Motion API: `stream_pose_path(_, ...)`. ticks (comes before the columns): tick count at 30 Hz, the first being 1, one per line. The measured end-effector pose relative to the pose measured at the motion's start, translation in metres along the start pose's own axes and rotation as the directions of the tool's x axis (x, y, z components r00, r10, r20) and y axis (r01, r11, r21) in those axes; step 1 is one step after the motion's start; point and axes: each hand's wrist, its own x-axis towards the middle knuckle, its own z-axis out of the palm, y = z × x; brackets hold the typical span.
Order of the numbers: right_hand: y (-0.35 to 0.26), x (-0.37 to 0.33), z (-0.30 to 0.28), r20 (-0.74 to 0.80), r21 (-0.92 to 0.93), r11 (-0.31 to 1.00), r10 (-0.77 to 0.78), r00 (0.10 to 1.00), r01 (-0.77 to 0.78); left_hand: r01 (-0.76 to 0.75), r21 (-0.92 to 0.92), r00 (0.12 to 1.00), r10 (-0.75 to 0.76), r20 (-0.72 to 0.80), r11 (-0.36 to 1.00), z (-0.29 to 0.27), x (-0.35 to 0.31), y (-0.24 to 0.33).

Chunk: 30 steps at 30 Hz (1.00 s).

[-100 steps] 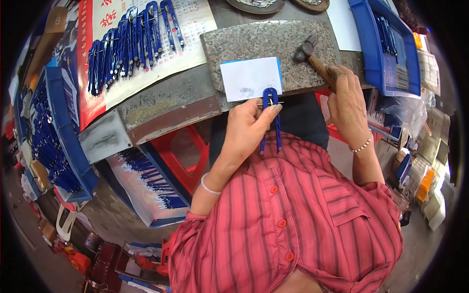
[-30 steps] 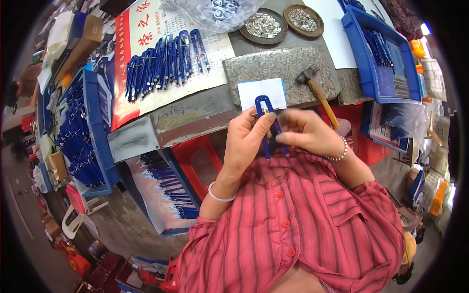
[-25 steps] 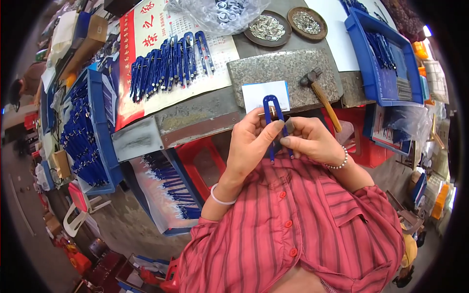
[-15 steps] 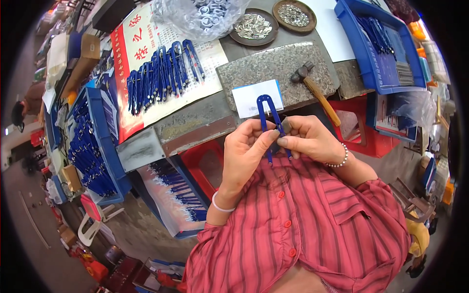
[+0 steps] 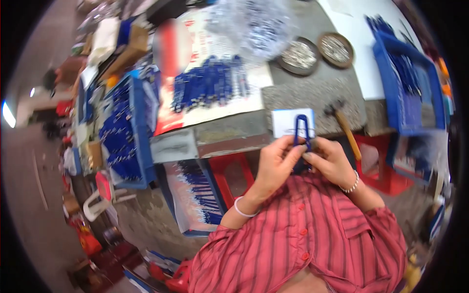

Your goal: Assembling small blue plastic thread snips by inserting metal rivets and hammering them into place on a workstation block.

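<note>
Pinched between both my hands is a blue U-shaped metal piece (image 5: pixel 302 118), its rounded end pointing away from me. My left hand (image 5: pixel 274 165) is closed on its left leg, thumb and fingers together. Against the right leg, my right hand (image 5: pixel 332 163) is also closed, fingertips meeting near the left thumb. Any small part between the fingertips is hidden. Just beyond the hands lies a white card with a blue edge (image 5: pixel 283 119), on the front of a speckled stone slab (image 5: pixel 325 90). A wooden-handled hammer (image 5: pixel 348 134) rests on the slab's right side, handle toward me.
Many blue U-shaped pieces (image 5: pixel 202 85) lie on a printed sheet at the left. Behind are a clear plastic bag (image 5: pixel 261 29) and two round dishes of small metal parts, a left dish (image 5: pixel 299 73) and a right dish (image 5: pixel 350 59). Blue bins flank the table: left bin (image 5: pixel 141 139), right bin (image 5: pixel 391 110).
The whole view has swung, so the table and hands appear farther right and lower, with some blur. Both hands still hold the blue U-shaped piece.
</note>
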Motion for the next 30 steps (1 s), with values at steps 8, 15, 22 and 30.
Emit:
stream_pose_path(8,-0.009,0.016,0.016,-0.039,-0.225,0.918,-0.343,0.938,0.327,-0.318,0.297,0.928,0.359,-0.095,0.901,-0.059,0.013,0.024)
stream_pose_path(15,0.013,0.027,-0.009,-0.239,-0.62,0.696,-0.607,0.758,0.362,-0.223,0.59,0.834,0.465,-0.298,0.776,-0.238,0.064,0.063)
stream_pose_path(22,0.047,0.044,-0.012,-0.24,-0.649,0.634,-0.696,0.677,0.42,0.075,0.649,0.891,0.242,-0.385,0.758,-0.367,0.113,0.034)
stream_pose_path(30,0.06,0.052,-0.013,-0.144,-0.766,0.471,-0.789,0.598,0.438,0.055,0.929,0.803,0.536,-0.26,0.367,-0.368,0.123,0.011)
